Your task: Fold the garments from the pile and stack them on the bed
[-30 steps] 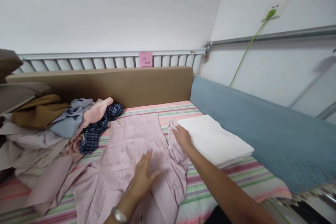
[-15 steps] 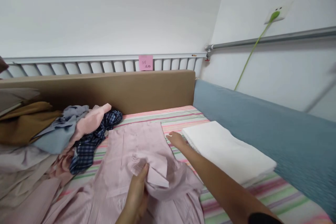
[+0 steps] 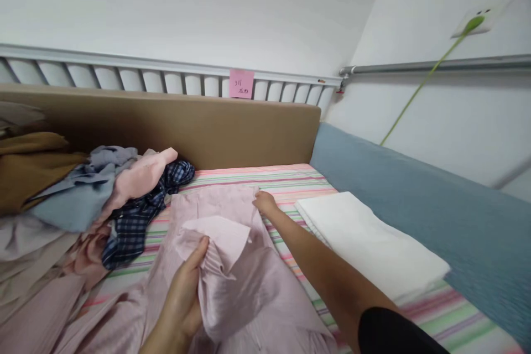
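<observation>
A pale pink shirt lies spread on a striped bed sheet, its straight edge toward the headboard. My left hand is closed round a bunched, lifted part of it that looks like a cuff or collar, thumb on top. Farther off, my right hand is closed at the shirt's far right corner, fingers pinched on the cloth edge. The rest of the shirt runs crumpled toward me and off to the lower left.
Heaped clothes, among them a dark plaid shirt and a brown garment, lie at left. A folded white cloth sits at right, beside a blue padded side. A brown headboard stands at the back, before a radiator.
My right hand has reached the shirt's far right corner and closed on it. My left hand has shifted left with the bunched part, lifting more cloth. The view has turned slightly left.
</observation>
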Tool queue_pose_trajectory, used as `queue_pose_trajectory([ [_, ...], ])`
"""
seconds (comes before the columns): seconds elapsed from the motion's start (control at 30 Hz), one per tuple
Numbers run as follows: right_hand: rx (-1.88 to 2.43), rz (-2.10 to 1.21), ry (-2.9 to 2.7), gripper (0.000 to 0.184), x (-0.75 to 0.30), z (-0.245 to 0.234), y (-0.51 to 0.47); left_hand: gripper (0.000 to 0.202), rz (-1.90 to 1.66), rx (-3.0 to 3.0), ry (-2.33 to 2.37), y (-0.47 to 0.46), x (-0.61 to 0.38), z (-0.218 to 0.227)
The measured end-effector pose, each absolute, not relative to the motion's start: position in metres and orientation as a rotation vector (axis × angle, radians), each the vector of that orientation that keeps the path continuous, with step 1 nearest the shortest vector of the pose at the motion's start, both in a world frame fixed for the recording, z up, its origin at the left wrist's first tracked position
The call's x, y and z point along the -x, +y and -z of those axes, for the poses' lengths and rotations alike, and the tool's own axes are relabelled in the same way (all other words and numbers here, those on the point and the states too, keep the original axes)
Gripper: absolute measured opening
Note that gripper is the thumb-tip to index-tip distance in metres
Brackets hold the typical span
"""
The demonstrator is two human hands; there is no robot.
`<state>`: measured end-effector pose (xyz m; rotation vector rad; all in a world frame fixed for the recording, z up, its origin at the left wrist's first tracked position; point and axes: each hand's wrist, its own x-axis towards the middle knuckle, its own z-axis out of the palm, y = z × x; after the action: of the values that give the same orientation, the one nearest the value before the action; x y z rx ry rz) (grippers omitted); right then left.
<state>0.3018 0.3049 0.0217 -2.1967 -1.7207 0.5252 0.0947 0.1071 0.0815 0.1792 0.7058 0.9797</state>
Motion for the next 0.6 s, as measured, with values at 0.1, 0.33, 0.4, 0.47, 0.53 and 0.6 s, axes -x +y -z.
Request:
queue_pose_trajectory([
  [0.1, 2.193, -0.432, -1.762, 0.025, -0.269, -0.029, 0.3, 0.038, -1.132, -0.182, 0.767, 0.104, -0.063, -0.089],
  [0.33, 2.036, -0.362, -1.99, 0.051, -0.209, -0.015, 0.278, 0.033, -1.227, -0.16, 0.831, 0.102, -0.004, -0.057],
  [0.4, 1.96, -0.392, -2.046, 0.054, -0.206, -0.016, 0.271, 0.029, -1.222, -0.153, 0.877, 0.103, 0.002, -0.047],
  [0.47, 1.87, -0.445, -2.085, 0.057, -0.212, -0.022, 0.255, 0.025, -1.24, -0.15, 0.953, 0.105, 0.006, -0.042],
  [0.53, 1.771, -0.512, -2.105, 0.052, -0.231, -0.031, 0.227, 0.021, -1.308, -0.164, 1.033, 0.107, 0.007, -0.041],
  [0.6, 1.698, -0.582, -2.095, 0.043, -0.262, -0.038, 0.184, 0.018, -1.385, -0.196, 1.096, 0.111, 0.008, -0.043],
])
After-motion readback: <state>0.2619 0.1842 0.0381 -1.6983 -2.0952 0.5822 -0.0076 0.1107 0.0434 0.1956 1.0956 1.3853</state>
